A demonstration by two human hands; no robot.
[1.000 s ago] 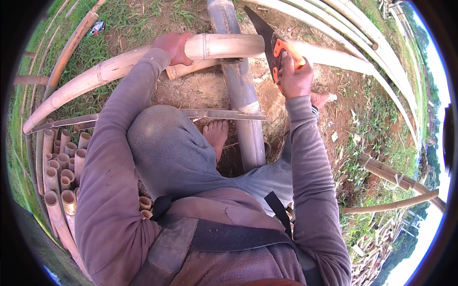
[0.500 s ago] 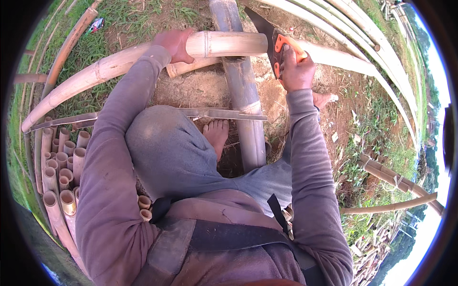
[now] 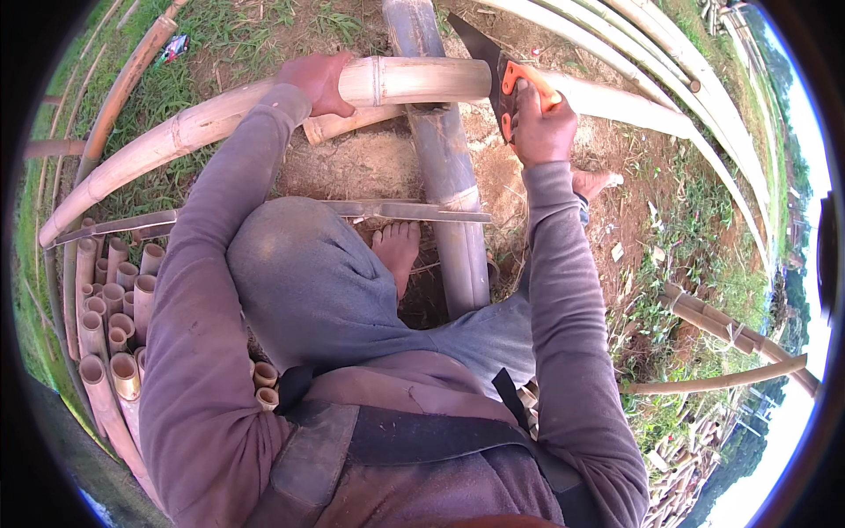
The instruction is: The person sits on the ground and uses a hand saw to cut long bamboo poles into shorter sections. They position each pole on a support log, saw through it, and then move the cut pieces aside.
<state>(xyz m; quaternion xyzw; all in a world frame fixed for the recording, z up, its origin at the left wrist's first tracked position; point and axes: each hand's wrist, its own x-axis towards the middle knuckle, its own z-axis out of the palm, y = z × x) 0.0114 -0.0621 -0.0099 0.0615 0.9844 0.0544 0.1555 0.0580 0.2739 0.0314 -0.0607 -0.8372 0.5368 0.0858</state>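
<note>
A thick pale bamboo pole (image 3: 414, 81) lies crosswise over a grey bamboo log (image 3: 447, 163). My left hand (image 3: 319, 84) is closed over the pale pole, left of the log, with its thumb on the near side. My right hand (image 3: 541, 123) grips the orange handle of a handsaw (image 3: 480, 44). The dark blade stands at the pole's right end, its tip pointing away and to the left. How deep the teeth sit, if at all, I cannot make out. A shorter pale bamboo piece (image 3: 348, 123) lies beneath the pole.
Several cut bamboo tubes (image 3: 114, 308) stand bundled at my left. Long bamboo poles (image 3: 651, 53) stretch across the far right. A thin bamboo strip (image 3: 414, 212) crosses in front of my bare foot (image 3: 398, 251). More poles (image 3: 739, 339) lie at the right, near a heap of bamboo offcuts (image 3: 687, 466).
The right hand and the saw have shifted very slightly left and toward me. My left hand keeps its hold on the pole, and the whole view has drifted a little.
</note>
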